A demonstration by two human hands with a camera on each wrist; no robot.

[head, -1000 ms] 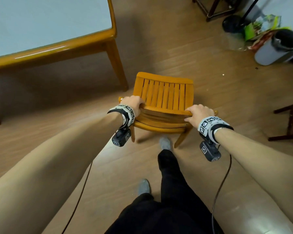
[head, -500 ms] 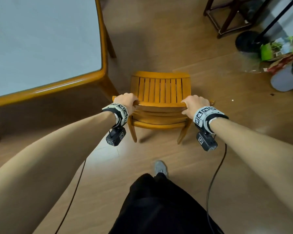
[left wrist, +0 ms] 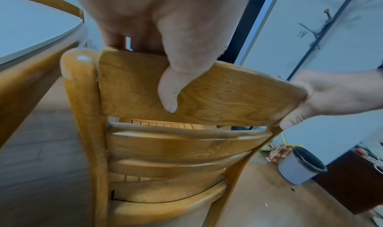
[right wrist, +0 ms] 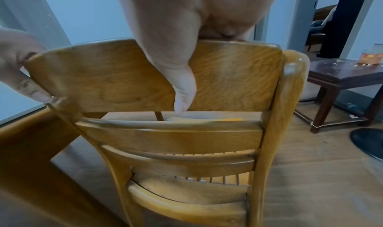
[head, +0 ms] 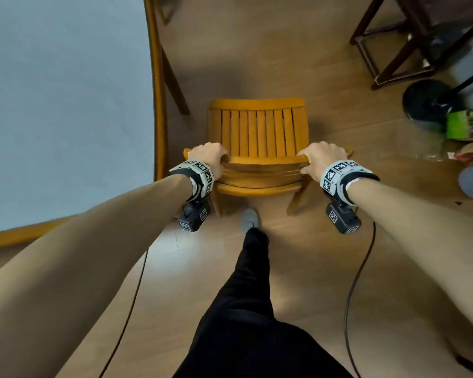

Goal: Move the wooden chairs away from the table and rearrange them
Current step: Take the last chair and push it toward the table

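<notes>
A yellow-brown wooden chair (head: 258,132) with a slatted seat stands on the floor just right of the table (head: 159,110), its back toward me. My left hand (head: 208,156) grips the left end of the top back rail (left wrist: 217,96), thumb on the near face. My right hand (head: 322,156) grips the right end of that rail (right wrist: 124,76) the same way. Both wrist views show the thumbs pressed on the rail and the fingers curled over its top. The table has a pale top (head: 66,105) and a wooden rim.
A dark wooden side table (head: 410,36) stands at the back right. Near it are a black round stand base (head: 426,100), green and red packets (head: 464,126) and a grey bin (left wrist: 300,166). My leg and foot (head: 250,219) are right behind the chair. Cables trail on the floor.
The chair and both hands have swung round beside the table's edge, so the seat now points straight away from me. My grip on the back rail is unchanged.
</notes>
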